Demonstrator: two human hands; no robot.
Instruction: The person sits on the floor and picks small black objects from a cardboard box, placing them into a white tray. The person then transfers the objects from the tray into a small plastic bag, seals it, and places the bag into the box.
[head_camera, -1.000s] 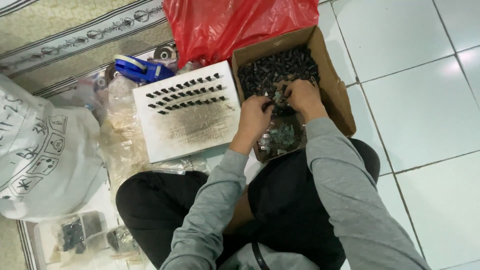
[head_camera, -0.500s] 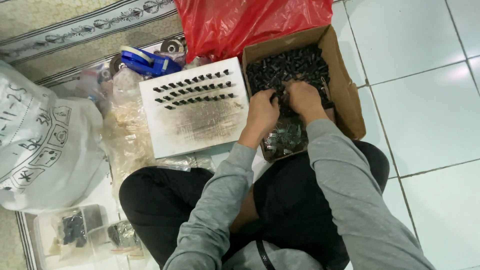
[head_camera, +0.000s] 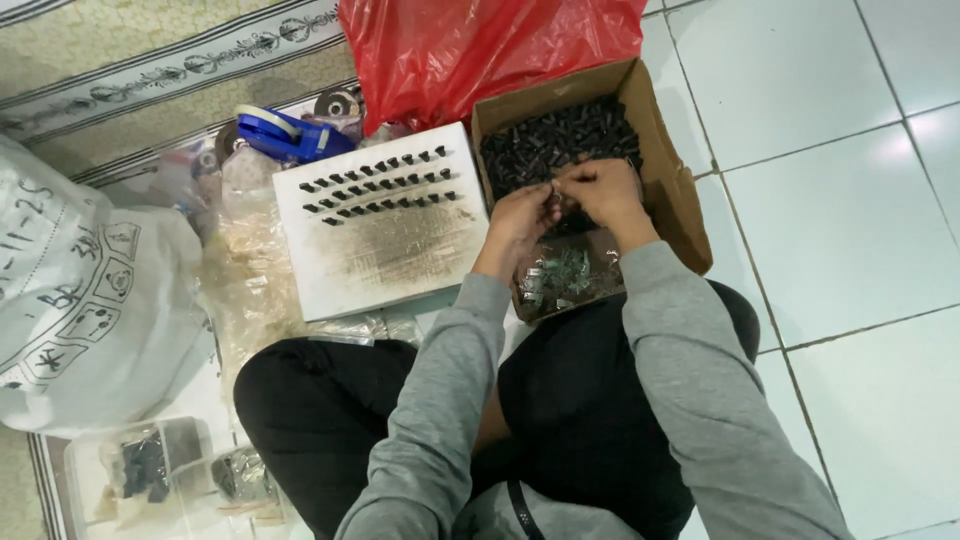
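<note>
Both hands now lifted out of the cardboard box (head_camera: 672, 190), meeting above the heap of small black parts (head_camera: 555, 145). Left hand (head_camera: 522, 218) and right hand (head_camera: 598, 190) fingertips pinched together on something tiny, too small to tell. Earlier dug into the pile. White foam board (head_camera: 385, 255) with rows of parts just left of box.

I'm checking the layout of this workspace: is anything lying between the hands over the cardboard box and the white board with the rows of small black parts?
Nothing visible does. The left hand and right hand meet over the cardboard box; the white board lies directly beside the box, its near edge bare.
</note>
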